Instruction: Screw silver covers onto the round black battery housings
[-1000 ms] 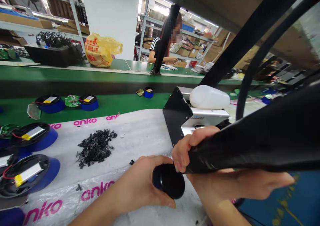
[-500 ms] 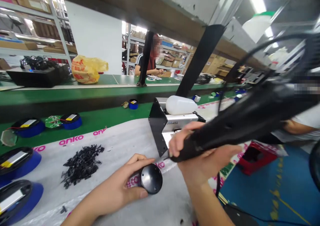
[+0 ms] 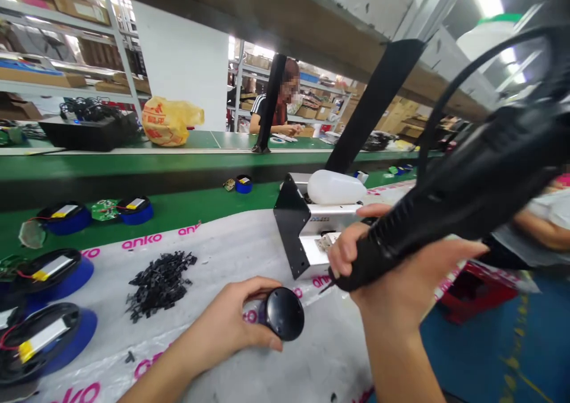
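Left hand [image 3: 225,317] holds a round black-faced part [image 3: 285,314] low over the tabletop, near the middle of the view. Fingers grasp it by the side, index above, thumb below; pinching the edge leaves the smooth end face uncovered, with small holes near its rim. Can't tell if the part touches the sheet.

Right hand [image 3: 392,290] has its fingers wrapped round the lower grip of a black power screwdriver [image 3: 445,195], thumb stretched out along the other side. Driver is tilted, body up to the right, thin bit pointing down-left towards the part but apart from it. Gripping near the nose probably gives better control of the tip. Cable [image 3: 433,115] loops above the body, likely slack so the tool can swing.

White plastic sheet [image 3: 236,243] with pink "anko" print covers the tabletop, probably against scratches. Small black pieces [image 3: 160,284] are heaped together left of the part, probably for easy picking. Blue round housings [image 3: 84,332] lie at the left edge, open side up, so batteries and wires show and don't get squashed. Green circuit board [image 3: 104,209] lies flat beside one, likely because short wires tie them.

Metal-and-black bench device [image 3: 291,225] stands just beyond the hands, looks like a screw feeder, within easy reach of the driver; white plastic bottle [image 3: 336,187] lies on its side on top.
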Demonstrator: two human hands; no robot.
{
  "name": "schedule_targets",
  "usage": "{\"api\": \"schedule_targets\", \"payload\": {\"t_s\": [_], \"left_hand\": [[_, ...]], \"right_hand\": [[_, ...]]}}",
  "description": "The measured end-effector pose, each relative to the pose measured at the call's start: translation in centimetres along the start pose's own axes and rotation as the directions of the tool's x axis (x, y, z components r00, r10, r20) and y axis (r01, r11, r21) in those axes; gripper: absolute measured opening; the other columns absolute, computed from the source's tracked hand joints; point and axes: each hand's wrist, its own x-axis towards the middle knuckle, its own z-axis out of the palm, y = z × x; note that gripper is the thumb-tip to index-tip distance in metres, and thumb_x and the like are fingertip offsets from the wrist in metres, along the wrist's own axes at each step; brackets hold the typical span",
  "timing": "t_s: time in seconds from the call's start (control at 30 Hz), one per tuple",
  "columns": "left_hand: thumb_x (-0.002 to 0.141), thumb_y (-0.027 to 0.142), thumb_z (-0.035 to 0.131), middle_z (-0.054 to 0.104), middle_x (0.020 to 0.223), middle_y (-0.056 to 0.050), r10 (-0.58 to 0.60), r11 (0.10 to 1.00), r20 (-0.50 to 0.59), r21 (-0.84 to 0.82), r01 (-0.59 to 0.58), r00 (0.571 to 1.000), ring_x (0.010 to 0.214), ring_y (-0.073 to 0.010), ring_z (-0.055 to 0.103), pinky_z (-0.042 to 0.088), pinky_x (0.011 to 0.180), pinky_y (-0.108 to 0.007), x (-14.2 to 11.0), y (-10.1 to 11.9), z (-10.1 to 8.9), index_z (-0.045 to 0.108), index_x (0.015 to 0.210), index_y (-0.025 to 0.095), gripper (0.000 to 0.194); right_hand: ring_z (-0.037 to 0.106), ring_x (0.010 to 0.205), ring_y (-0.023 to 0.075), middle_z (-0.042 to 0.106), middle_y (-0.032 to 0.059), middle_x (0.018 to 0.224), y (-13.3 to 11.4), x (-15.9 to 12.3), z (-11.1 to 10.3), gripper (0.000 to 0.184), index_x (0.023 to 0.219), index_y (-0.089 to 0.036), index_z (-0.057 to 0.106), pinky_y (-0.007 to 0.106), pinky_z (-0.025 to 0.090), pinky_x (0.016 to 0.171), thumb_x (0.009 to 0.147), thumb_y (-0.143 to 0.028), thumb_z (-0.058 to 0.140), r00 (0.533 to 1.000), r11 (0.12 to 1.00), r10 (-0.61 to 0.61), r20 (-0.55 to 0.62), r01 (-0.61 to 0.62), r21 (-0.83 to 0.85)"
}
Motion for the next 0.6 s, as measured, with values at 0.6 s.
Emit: {"api": "schedule_targets", "payload": {"t_s": [0.6], "left_hand": [[0.061,0.009,0.090,0.075,0.112,-0.001,0.050,0.996,0.058,-0.078,-0.045,0.997,0.109,-0.0278,0.064,0.047,0.099,-0.037,-0.4,0.3,-0.2,0.073,0.122,0.025,0.065]], "right_hand": [[0.050,0.036,0.0166,0.060,-0.0022,0.050,2.9,-2.4,3.8,0.055,0.082,-0.023,0.059,0.029,0.042,0.038,0.073,-0.077,0.059,0.945,0.968,0.047,0.324,-0.123,0.218]]}}
